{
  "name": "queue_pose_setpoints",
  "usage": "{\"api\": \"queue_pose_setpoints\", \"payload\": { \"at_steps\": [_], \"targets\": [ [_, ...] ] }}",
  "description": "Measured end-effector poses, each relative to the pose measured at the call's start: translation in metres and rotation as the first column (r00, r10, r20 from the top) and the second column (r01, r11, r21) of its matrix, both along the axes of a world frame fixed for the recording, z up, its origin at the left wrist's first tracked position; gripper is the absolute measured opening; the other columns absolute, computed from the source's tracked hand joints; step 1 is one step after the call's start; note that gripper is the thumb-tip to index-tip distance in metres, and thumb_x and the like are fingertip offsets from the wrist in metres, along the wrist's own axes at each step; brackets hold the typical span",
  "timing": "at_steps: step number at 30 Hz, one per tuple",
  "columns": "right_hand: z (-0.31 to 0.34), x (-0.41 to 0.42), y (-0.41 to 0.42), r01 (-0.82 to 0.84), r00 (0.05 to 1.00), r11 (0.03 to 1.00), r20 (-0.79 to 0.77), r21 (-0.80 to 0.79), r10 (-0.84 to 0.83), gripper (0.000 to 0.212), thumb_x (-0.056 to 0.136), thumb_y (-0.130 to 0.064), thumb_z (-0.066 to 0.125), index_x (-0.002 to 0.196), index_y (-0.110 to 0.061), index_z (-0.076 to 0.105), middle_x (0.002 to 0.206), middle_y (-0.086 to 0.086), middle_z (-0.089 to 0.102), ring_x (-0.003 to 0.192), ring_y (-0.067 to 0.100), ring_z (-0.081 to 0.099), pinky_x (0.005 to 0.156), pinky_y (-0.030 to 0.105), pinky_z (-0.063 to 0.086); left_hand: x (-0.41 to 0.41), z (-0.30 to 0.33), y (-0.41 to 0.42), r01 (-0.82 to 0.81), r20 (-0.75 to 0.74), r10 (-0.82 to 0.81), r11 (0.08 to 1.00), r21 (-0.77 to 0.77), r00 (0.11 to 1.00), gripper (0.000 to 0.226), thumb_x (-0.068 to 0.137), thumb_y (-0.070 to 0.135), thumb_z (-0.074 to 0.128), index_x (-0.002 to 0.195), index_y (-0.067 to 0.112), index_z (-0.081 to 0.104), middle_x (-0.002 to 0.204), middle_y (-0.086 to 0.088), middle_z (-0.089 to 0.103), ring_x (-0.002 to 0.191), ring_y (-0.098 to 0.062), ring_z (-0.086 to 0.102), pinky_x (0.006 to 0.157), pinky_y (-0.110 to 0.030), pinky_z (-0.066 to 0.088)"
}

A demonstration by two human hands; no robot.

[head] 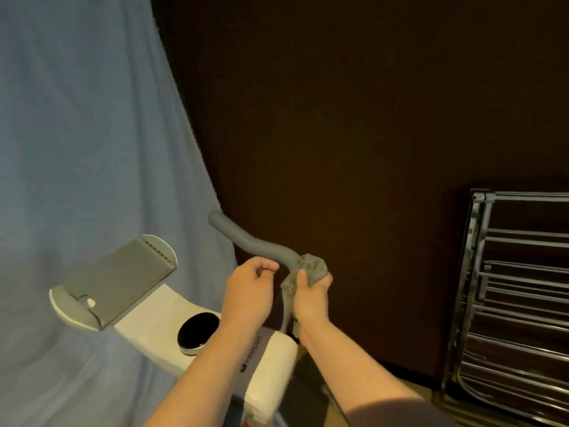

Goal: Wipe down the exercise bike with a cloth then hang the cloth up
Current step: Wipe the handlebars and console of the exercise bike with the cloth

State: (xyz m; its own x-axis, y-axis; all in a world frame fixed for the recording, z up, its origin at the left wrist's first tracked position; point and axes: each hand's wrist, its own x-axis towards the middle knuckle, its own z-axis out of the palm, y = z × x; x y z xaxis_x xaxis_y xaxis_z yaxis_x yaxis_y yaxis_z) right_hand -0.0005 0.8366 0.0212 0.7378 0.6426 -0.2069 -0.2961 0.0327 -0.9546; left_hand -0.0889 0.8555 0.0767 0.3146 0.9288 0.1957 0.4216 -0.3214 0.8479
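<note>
Nearest to me, below both wrists, is the white body of the exercise bike [271, 359] with its round black dial [198, 333] just left of my left forearm, and the grey tablet holder [120, 278] further out to the left of my fingers. My left hand [251, 285] has its fingers curled in loosely just beside the grey foam handlebar [246, 238]; whether they pinch anything I cannot tell. My right hand [311, 295] grips the grey cloth [311, 268], bunched around the bend of the handlebar, with a loose tail hanging down under my palm. I judge I am partway through wiping, working on this bar. The cloth looks soft, fluffy and light, so it should mould round the tube if I keep it wrapped and squeeze gently; the dangling tail could snag, so I would gather it into my palm. The foam grip looks slightly yielding and not slippery. Well off to the right of my fingers stands a chrome drying rack [520, 291], probably where the cloth will hang. Behind the bike hangs a blue sheet [92, 134] against a dark wall [369, 103].
</note>
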Motion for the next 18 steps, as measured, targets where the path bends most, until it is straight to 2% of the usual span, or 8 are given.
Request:
{"api": "queue_pose_setpoints", "payload": {
  "at_steps": [5, 9, 12, 14, 15, 16, 17, 18],
  "targets": [
    [-0.008, -0.004, -0.005, -0.004, 0.972, 0.994, 0.233, 0.113, -0.023, 0.056, 0.099, -0.020, 0.050, 0.144, -0.027, 0.018, 0.134, 0.003, 0.036, 0.115, 0.016, 0.050, 0.089, 0.029, 0.045, 0.028, -0.012, 0.020, -0.086, -0.031, 0.085, 0.996, -0.017, 0.996, 0.026, 0.095, 0.006, 0.045, 0.105, 0.022, 0.064, 0.106, 0.003, 0.064, 0.095, -0.010, 0.057, 0.076, -0.022, 0.038],
    [-0.004, 0.041, 0.029, -0.145, 0.869, 0.988, 0.470, -0.057, 0.155, 0.042, 0.100, -0.028, 0.046, 0.139, -0.025, 0.031, 0.135, 0.007, 0.039, 0.117, 0.025, 0.052, 0.089, 0.030, 0.046, 0.030, -0.022, 0.029, -0.153, -0.101, 0.149, 0.987, -0.036, 0.984, 0.022, 0.097, 0.011, 0.046, 0.099, 0.022, 0.065, 0.102, 0.005, 0.064, 0.094, -0.011, 0.057, 0.078, -0.024, 0.039],
    [0.009, 0.063, 0.054, -0.264, 0.697, 0.928, 0.613, -0.263, 0.372, 0.037, 0.100, -0.033, 0.045, 0.135, -0.026, 0.034, 0.133, 0.009, 0.041, 0.122, 0.030, 0.048, 0.097, 0.042, 0.046, 0.026, -0.023, 0.033, -0.165, 0.026, 0.172, 0.971, -0.175, 0.985, 0.023, 0.098, 0.011, 0.047, 0.088, 0.019, 0.067, 0.090, -0.003, 0.068, 0.082, -0.015, 0.063, 0.069, -0.022, 0.045],
    [0.012, 0.064, 0.057, -0.244, 0.449, 0.897, 0.777, -0.368, 0.441, 0.038, 0.100, -0.033, 0.044, 0.136, -0.024, 0.034, 0.137, 0.007, 0.037, 0.124, 0.028, 0.042, 0.098, 0.039, 0.043, 0.025, -0.023, 0.033, -0.150, 0.085, 0.179, 0.950, -0.274, 0.980, 0.026, 0.097, 0.009, 0.047, 0.084, 0.015, 0.069, 0.083, -0.007, 0.068, 0.073, -0.016, 0.062, 0.059, -0.018, 0.045],
    [0.010, 0.063, 0.058, -0.225, 0.301, 0.891, 0.842, -0.393, 0.447, 0.040, 0.100, -0.034, 0.044, 0.138, -0.024, 0.033, 0.139, 0.005, 0.034, 0.124, 0.027, 0.040, 0.098, 0.037, 0.041, 0.025, -0.023, 0.034, -0.128, 0.078, 0.157, 0.947, -0.294, 0.985, 0.027, 0.096, 0.009, 0.048, 0.082, 0.015, 0.070, 0.081, -0.007, 0.068, 0.071, -0.017, 0.061, 0.059, -0.020, 0.046],
    [0.009, 0.064, 0.060, -0.227, 0.203, 0.884, 0.868, -0.410, 0.454, 0.041, 0.100, -0.033, 0.043, 0.139, -0.024, 0.032, 0.140, 0.005, 0.033, 0.123, 0.026, 0.039, 0.097, 0.037, 0.041, 0.026, -0.024, 0.035, -0.105, 0.043, 0.122, 0.951, -0.292, 0.992, 0.028, 0.096, 0.010, 0.049, 0.079, 0.016, 0.071, 0.080, -0.006, 0.069, 0.072, -0.018, 0.061, 0.063, -0.025, 0.047],
    [0.010, 0.067, 0.065, -0.256, 0.180, 0.863, 0.856, -0.435, 0.485, 0.041, 0.100, -0.033, 0.044, 0.138, -0.024, 0.032, 0.138, 0.005, 0.034, 0.120, 0.026, 0.042, 0.095, 0.038, 0.043, 0.028, -0.025, 0.036, -0.082, -0.004, 0.084, 0.957, -0.279, 0.996, 0.028, 0.095, 0.011, 0.050, 0.079, 0.018, 0.072, 0.080, -0.004, 0.069, 0.074, -0.018, 0.061, 0.069, -0.030, 0.048],
    [0.013, 0.072, 0.073, -0.302, 0.204, 0.836, 0.826, -0.458, 0.526, 0.038, 0.101, -0.032, 0.043, 0.137, -0.024, 0.033, 0.133, 0.006, 0.038, 0.114, 0.026, 0.047, 0.092, 0.039, 0.045, 0.030, -0.026, 0.036, -0.064, -0.046, 0.054, 0.961, -0.267, 0.997, 0.028, 0.095, 0.012, 0.051, 0.079, 0.019, 0.072, 0.080, -0.001, 0.069, 0.076, -0.016, 0.061, 0.074, -0.033, 0.048]
  ]
}}
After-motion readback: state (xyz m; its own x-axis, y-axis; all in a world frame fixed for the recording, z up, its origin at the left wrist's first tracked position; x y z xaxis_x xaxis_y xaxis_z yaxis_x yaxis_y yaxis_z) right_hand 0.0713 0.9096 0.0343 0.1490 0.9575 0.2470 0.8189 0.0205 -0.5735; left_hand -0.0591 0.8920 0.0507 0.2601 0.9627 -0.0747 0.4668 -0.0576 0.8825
